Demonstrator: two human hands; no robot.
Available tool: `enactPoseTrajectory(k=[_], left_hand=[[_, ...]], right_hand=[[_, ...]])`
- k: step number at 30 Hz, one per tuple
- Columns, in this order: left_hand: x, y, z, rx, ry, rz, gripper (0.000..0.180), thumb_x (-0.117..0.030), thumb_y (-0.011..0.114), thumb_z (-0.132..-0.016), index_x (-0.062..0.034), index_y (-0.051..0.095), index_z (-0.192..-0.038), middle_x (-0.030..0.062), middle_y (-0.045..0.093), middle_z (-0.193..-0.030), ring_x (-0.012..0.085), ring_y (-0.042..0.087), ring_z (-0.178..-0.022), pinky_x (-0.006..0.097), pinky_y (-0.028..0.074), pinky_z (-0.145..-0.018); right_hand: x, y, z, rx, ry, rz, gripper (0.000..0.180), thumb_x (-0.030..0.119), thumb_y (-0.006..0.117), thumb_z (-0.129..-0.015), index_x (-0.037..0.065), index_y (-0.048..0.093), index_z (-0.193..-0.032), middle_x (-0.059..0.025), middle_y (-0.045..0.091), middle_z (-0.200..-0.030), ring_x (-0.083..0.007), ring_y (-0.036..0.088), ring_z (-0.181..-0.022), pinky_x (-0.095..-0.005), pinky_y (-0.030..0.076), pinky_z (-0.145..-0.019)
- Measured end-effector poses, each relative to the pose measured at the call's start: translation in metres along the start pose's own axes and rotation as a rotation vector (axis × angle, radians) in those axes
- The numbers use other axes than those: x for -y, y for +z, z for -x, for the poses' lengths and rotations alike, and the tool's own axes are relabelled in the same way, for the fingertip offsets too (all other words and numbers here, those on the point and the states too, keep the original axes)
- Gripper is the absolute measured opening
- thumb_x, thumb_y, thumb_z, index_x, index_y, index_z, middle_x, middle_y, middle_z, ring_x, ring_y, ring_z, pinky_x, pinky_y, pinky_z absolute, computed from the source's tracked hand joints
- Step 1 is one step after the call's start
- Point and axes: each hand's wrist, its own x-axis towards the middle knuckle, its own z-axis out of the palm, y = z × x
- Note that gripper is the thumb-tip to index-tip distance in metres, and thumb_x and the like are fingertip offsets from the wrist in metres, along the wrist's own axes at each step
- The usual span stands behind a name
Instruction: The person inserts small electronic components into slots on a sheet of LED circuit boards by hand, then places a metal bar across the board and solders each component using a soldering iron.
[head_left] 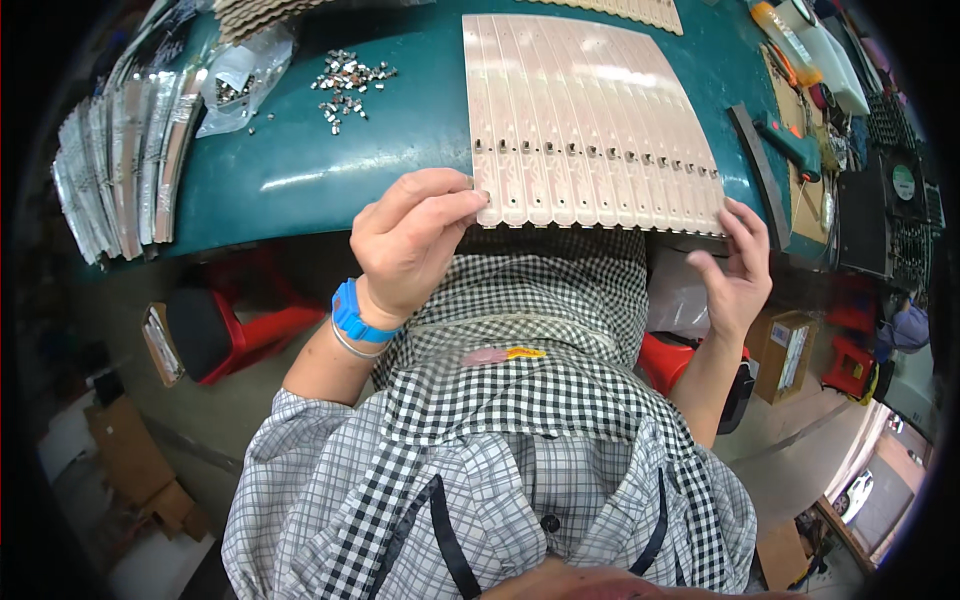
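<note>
A pinkish-beige panel (580, 110) of narrow strips joined side by side lies on the green table, its scalloped near edge at the table's front. A row of small metal pieces (570, 149) runs across it. At the panel's near left corner, my left hand (415, 235) is closed in a pinch, fingertips against the end of the first strip. Whatever is between those fingertips is too small to make out. My right hand (738, 268) has its fingers at the near right corner, thumb spread away from them, holding nothing.
Loose small metal parts (348, 85) lie scattered on the table (290, 190), beside a clear plastic bag (245, 80). Wrapped strips (125, 165) stack at the left. A dark bar (760, 170) and a green-and-black power tool (792, 145) sit right. Red stools (235, 325) stand below.
</note>
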Motion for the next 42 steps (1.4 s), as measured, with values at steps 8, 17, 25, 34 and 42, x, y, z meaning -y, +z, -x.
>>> enactPoseTrajectory(k=[8, 17, 25, 34, 42], left_hand=[[-0.018, -0.030, -0.035, -0.175, 0.065, 0.002, 0.027, 0.012, 0.077, -0.066, -0.0006, 0.070, -0.090, 0.0110, 0.066, -0.090, 0.0168, 0.064, -0.076, 0.023, 0.052, -0.059], [-0.006, -0.031, -0.038, -0.298, -0.064, 0.107, 0.017, 0.005, 0.077, -0.078, 0.0015, 0.069, -0.093, 0.0105, 0.065, -0.092, 0.0091, 0.058, -0.070, 0.019, 0.046, -0.055], [-0.002, -0.032, -0.032, -0.282, -0.099, 0.076, 0.017, 0.005, 0.076, -0.078, 0.0023, 0.067, -0.093, 0.0101, 0.063, -0.089, 0.0126, 0.056, -0.074, 0.022, 0.045, -0.060], [0.000, -0.033, -0.029, -0.264, -0.108, 0.115, 0.015, 0.002, 0.073, -0.084, 0.0049, 0.065, -0.097, 0.0106, 0.061, -0.092, 0.0137, 0.056, -0.078, 0.023, 0.046, -0.066], [0.003, -0.029, -0.028, -0.273, -0.098, 0.147, 0.019, -0.006, 0.073, -0.087, 0.0052, 0.063, -0.099, 0.0101, 0.061, -0.092, 0.0115, 0.053, -0.075, 0.021, 0.042, -0.060]], right_hand=[[0.027, 0.002, -0.038, -0.315, -0.381, -0.059, 0.023, -0.010, 0.072, -0.079, -0.006, 0.071, -0.102, -0.0147, 0.066, -0.107, -0.0183, 0.064, -0.095, -0.0260, 0.053, -0.081], [0.047, 0.006, -0.055, -0.320, -0.440, -0.111, 0.022, -0.008, 0.072, -0.080, -0.007, 0.070, -0.102, -0.0151, 0.065, -0.105, -0.0172, 0.064, -0.092, -0.0244, 0.054, -0.076], [0.059, 0.014, -0.054, -0.348, -0.406, -0.110, 0.022, -0.007, 0.075, -0.077, -0.007, 0.070, -0.099, -0.0134, 0.065, -0.100, -0.0162, 0.063, -0.088, -0.0238, 0.053, -0.074], [0.063, 0.014, -0.052, -0.333, -0.396, -0.101, 0.023, -0.006, 0.077, -0.076, -0.006, 0.071, -0.098, -0.0127, 0.066, -0.097, -0.0153, 0.062, -0.085, -0.0242, 0.051, -0.072], [0.064, 0.011, -0.052, -0.313, -0.391, -0.062, 0.024, -0.007, 0.076, -0.075, -0.006, 0.071, -0.099, -0.0129, 0.066, -0.098, -0.0160, 0.062, -0.086, -0.0249, 0.051, -0.074]])
